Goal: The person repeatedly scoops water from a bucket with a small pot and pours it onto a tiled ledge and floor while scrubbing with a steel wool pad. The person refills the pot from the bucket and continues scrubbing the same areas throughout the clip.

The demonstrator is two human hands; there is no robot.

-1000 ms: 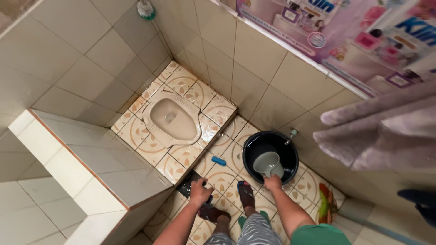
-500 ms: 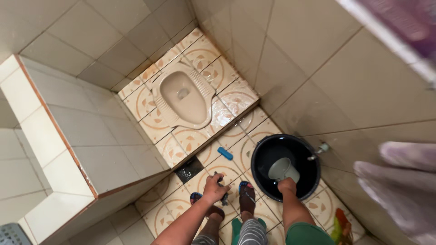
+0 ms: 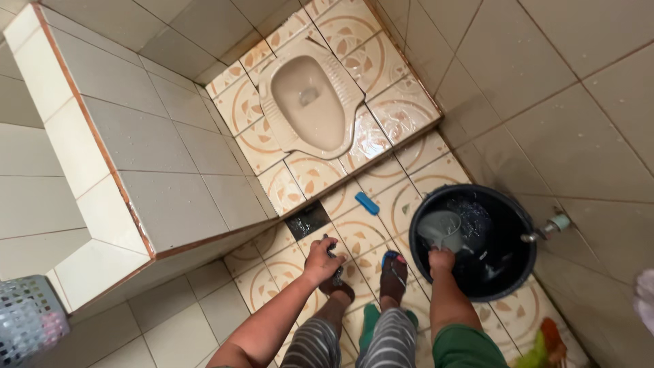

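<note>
My right hand (image 3: 441, 260) grips the handle of a grey plastic dipper (image 3: 441, 230), held inside a black bucket (image 3: 507, 279) with water in it. My left hand (image 3: 322, 259) is closed around a small dark object (image 3: 335, 267), hard to identify, held above my left foot. A squat toilet (image 3: 308, 101) sits on a raised patterned-tile step ahead of me.
A small blue object (image 3: 366, 203) lies on the patterned floor near a dark floor drain (image 3: 307, 220). A wall tap (image 3: 546, 227) juts over the bucket. A tiled water tank (image 3: 129, 146) stands at left, a grey laundry basket (image 3: 27, 317) at bottom left.
The view has tilted down and swung left, losing the towel and poster. The dipper has tipped lower into the bucket's water. My left hand keeps its hold.
</note>
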